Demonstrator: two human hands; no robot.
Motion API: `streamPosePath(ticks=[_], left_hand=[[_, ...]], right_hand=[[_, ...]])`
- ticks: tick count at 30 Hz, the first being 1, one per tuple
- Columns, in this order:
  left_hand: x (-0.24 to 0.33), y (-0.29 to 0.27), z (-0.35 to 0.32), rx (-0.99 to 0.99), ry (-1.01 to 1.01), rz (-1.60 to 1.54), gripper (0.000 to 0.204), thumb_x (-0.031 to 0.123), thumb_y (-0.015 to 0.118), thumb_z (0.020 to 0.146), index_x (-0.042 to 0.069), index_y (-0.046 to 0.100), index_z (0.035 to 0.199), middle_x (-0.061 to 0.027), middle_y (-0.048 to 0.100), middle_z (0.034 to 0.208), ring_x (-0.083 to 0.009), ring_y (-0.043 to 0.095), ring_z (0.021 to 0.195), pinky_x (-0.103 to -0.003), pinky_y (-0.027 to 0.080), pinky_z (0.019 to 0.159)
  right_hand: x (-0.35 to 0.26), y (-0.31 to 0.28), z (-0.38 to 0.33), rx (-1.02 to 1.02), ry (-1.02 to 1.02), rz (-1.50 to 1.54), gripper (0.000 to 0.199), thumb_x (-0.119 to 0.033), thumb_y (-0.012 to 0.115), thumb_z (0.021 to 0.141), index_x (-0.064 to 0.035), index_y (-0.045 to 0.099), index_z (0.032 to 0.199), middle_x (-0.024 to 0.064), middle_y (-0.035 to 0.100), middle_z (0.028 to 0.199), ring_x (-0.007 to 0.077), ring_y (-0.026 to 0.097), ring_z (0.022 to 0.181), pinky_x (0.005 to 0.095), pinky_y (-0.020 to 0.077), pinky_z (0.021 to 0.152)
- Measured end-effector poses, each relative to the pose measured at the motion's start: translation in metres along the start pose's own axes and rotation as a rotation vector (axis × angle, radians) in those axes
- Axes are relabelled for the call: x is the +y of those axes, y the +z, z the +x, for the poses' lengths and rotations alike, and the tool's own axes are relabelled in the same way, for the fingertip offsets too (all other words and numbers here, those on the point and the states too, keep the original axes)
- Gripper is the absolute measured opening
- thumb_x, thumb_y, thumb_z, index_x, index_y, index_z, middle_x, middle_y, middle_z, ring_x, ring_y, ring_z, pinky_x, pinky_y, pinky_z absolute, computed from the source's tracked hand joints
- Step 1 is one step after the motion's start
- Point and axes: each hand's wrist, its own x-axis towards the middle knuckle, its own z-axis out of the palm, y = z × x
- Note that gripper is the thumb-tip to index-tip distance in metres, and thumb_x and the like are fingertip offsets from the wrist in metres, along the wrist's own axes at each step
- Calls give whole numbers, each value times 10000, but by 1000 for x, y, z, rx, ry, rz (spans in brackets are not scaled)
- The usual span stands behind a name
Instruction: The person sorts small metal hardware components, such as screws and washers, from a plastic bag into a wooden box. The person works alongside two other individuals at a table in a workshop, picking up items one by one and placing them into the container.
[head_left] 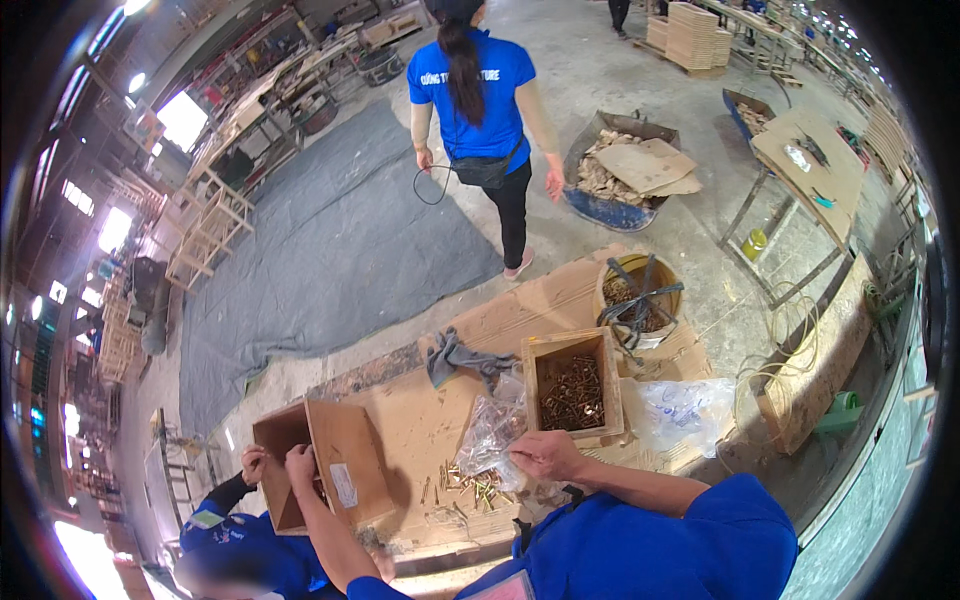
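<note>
My left hand (301, 464) reaches into the opening of a brown wooden box (352, 450) at the left. Its fingers look curled, partly hidden by the box. At the centre, my right hand (550, 456) is closed with its fingertips on the edge of a clear plastic bag (492, 432). Loose brass-coloured screws (484, 490) lie on the cardboard below the bag. Just beyond my right hand stands a square wooden box (612, 405) of dark screws (570, 392). A co-worker's hand (256, 464) is at the far left rim of the brown box.
Cardboard (410, 420) covers the work surface. Grey gloves (465, 358), a bucket (668, 330) with black straps and a white plastic bag (680, 412) lie around the boxes. Ahead, a person in blue (480, 95) stands between a tarp (330, 240) and a scrap-filled cart (625, 165).
</note>
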Motion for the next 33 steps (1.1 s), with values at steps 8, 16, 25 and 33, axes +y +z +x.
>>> streamPosePath(ticks=[8,16,25,33], left_hand=[[57,-61,-36,303,230,-418,258,186,544,954,-27,626,1076,-72,566,684,-154,521,634,-326,441,572],[80,39,-148,7,282,-802,356,266,662,943,-54,646,1099,-30,637,840,-88,557,663,-231,454,568],[99,129,-227,-264,142,-763,310,222,657,925,-45,669,1081,-75,672,791,-137,643,677,-275,511,580],[113,143,-237,-295,256,-477,347,239,674,865,-31,675,1082,-186,722,909,-243,714,792,-347,549,713]], right_hand=[[1,-6,-3,-17,-38,-31,170,-240,621,895,-112,703,972,107,676,837,321,669,744,408,538,648],[-10,-2,0,9,-108,32,152,-215,685,857,-103,711,957,86,686,841,302,669,717,382,536,615],[-1,-4,-5,-10,-110,-36,165,-235,687,853,-111,712,959,70,681,845,289,671,725,376,539,620],[-5,-4,-4,-3,-89,-58,184,-252,695,847,-107,722,957,64,688,845,286,675,714,366,538,613]])
